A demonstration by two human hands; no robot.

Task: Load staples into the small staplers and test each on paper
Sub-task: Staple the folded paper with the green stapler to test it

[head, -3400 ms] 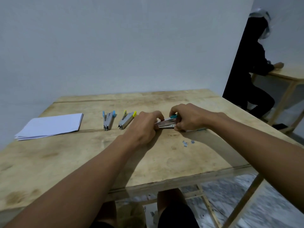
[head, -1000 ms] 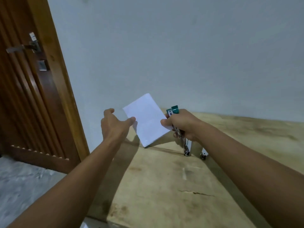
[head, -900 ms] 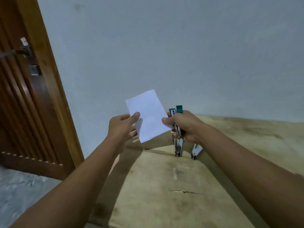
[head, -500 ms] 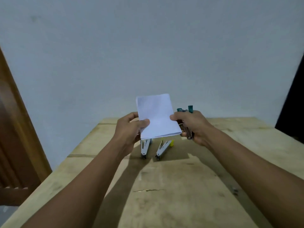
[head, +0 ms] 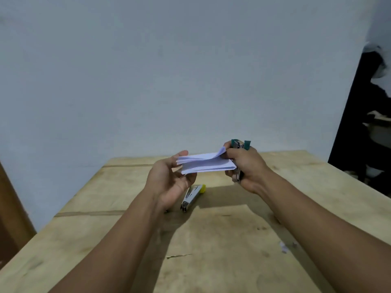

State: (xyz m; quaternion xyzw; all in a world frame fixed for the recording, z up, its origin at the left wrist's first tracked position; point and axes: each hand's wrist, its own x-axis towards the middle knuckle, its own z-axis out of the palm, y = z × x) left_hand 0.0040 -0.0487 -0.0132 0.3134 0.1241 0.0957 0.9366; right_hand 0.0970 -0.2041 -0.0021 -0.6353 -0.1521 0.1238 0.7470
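Up above the tabletop, the right hand [head: 246, 168] is clenched around a green-tipped stapler [head: 240, 144] and pinches one end of a folded paper stack [head: 206, 163]. The left hand [head: 169, 178] supports the other end, fingers loosely curled with the thumb on top. Below lies a worn plywood table [head: 222, 250] against a plain pale wall [head: 169, 70]. A yellow-tipped stapler [head: 192, 196] rests on the wood just behind the left hand, which partly hides it. Small scraps [head: 284, 247] lie near the right forearm; a dark opening [head: 364, 123] shows at right.
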